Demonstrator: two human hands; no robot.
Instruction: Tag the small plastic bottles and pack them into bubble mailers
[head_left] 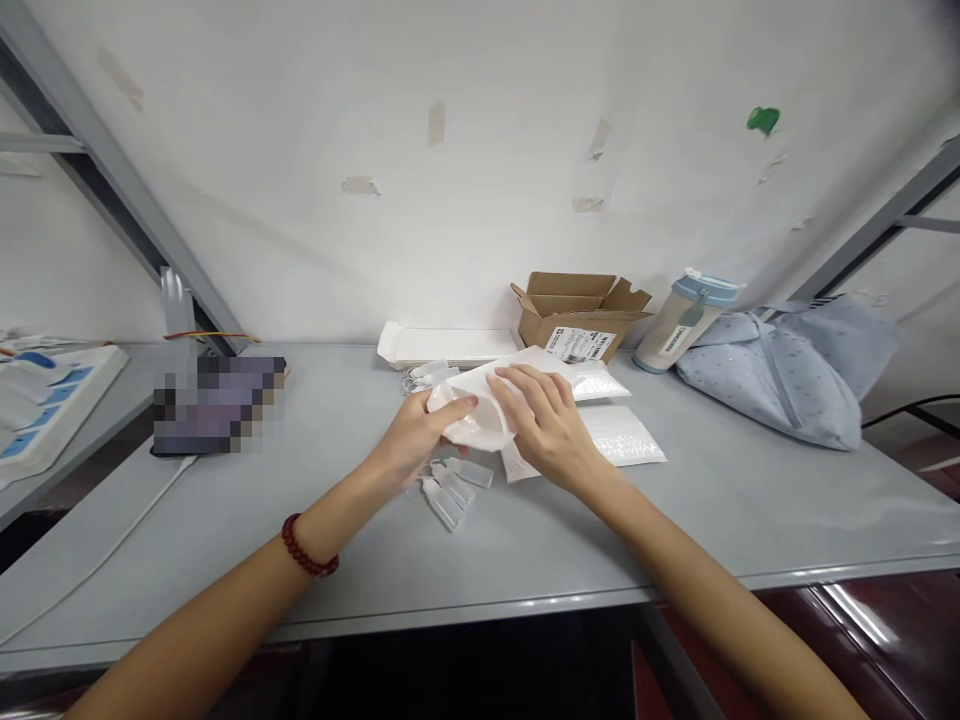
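Both hands hold a white padded mailer bag (472, 415) a little above the grey table (750, 500). My left hand (416, 435) pinches the bag's left end with its thumb on top. My right hand (541, 418) lies over the bag's right side, fingers curled round it. Under the hands lie several small clear plastic packets (450, 490). More white bubble mailers (622, 435) lie flat just right of my right hand.
An open cardboard box (577, 315) with a label stands at the back. Beside it are a white tray (442, 345), a pale tumbler with a blue lid (686, 320) and a blue cloth bag (787, 375). A blurred dark object (217, 400) and a white cable (112, 545) lie at the left.
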